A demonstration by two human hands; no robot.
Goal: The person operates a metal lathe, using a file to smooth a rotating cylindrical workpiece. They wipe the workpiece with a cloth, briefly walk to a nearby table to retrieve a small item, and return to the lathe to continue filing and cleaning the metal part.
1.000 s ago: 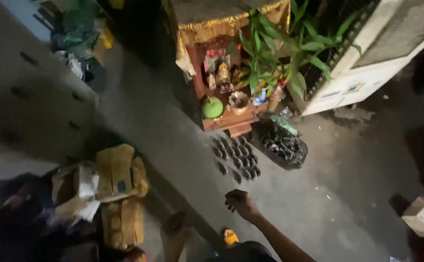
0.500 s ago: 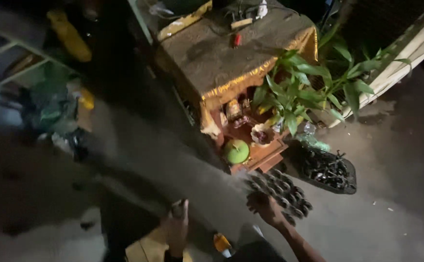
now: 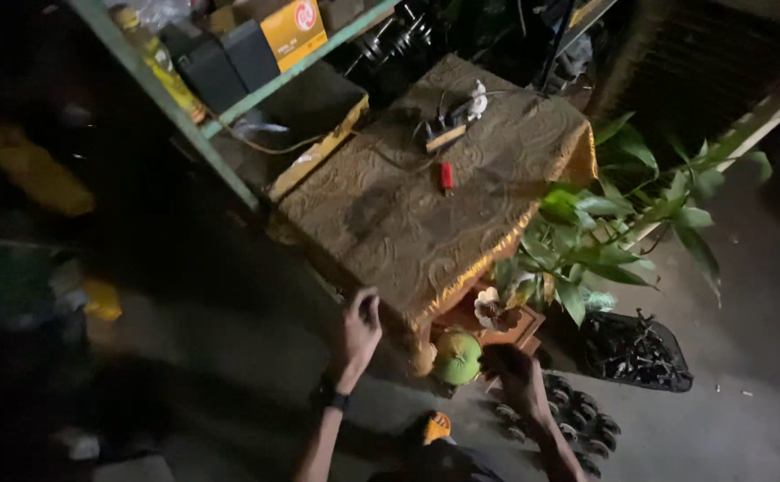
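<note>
My left hand (image 3: 360, 332) is raised with its fingers curled, close to the front corner of a gold-patterned cloth (image 3: 390, 223) that covers a small cabinet. A dark band sits on that wrist. My right hand (image 3: 517, 375) is low and in shadow, just right of a round green fruit (image 3: 458, 357) on the wooden shelf under the cloth. Neither hand clearly shows whether it holds anything. On top of the cloth lie a small red object (image 3: 446, 176) and a plug strip with cables (image 3: 448, 134).
A leafy green plant (image 3: 604, 232) stands right of the cabinet. Below it are a black tray of dark parts (image 3: 635, 353) and rows of dark round pieces (image 3: 577, 424) on the concrete floor. A green metal shelf (image 3: 185, 120) holds a yellow box (image 3: 294, 27) and a bottle (image 3: 162, 67).
The view has swung up and nearer to the cloth-covered cabinet. Both hands have risen toward its front edge, the right one now beside the green fruit.
</note>
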